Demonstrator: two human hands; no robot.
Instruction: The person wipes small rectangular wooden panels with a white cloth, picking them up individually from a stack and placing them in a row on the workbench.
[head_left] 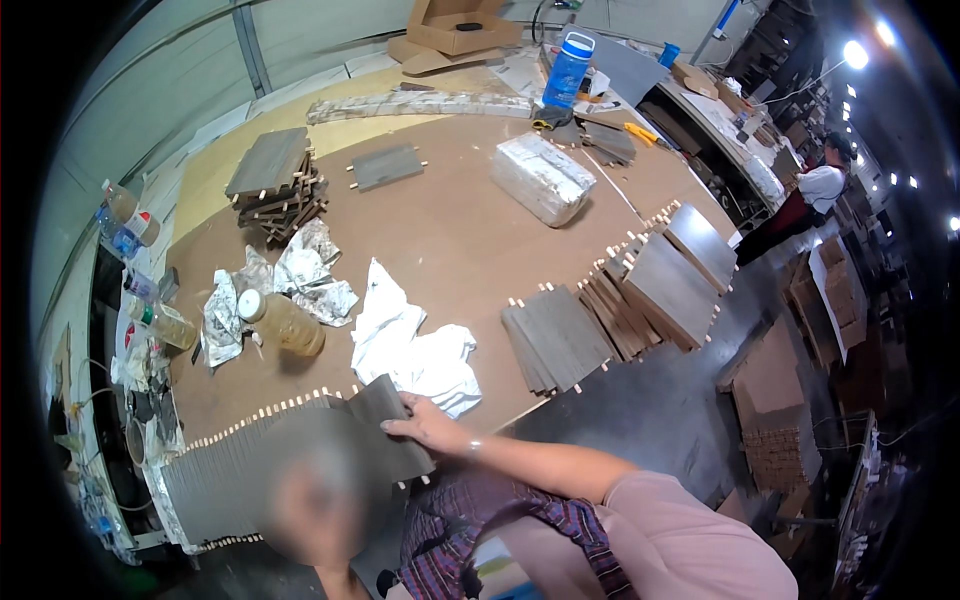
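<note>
My right hand [432, 426] is closed on the edge of a grey board [385, 405] with small light dowel pegs, thumb on its face. The board leans at the right end of a long row of similar grey boards [215, 480] standing packed along the table's near edge, pegs along their upper and lower sides. My left hand [318, 515] is over the front of that row; a blurred patch hides its fingers. Beyond the right hand lies a crumpled white cloth [410, 345]. A jar of yellowish liquid [285, 325] with a white lid sits farther left, beside stained rags [305, 265].
More pegged boards stand fanned at the table's right edge [565, 335] and stacked at far left [270, 165]. A single board [387, 167], a white wrapped block [543, 178] and a blue bottle [568, 72] are farther back. Bottles line the left. A person [822, 190] stands at far right.
</note>
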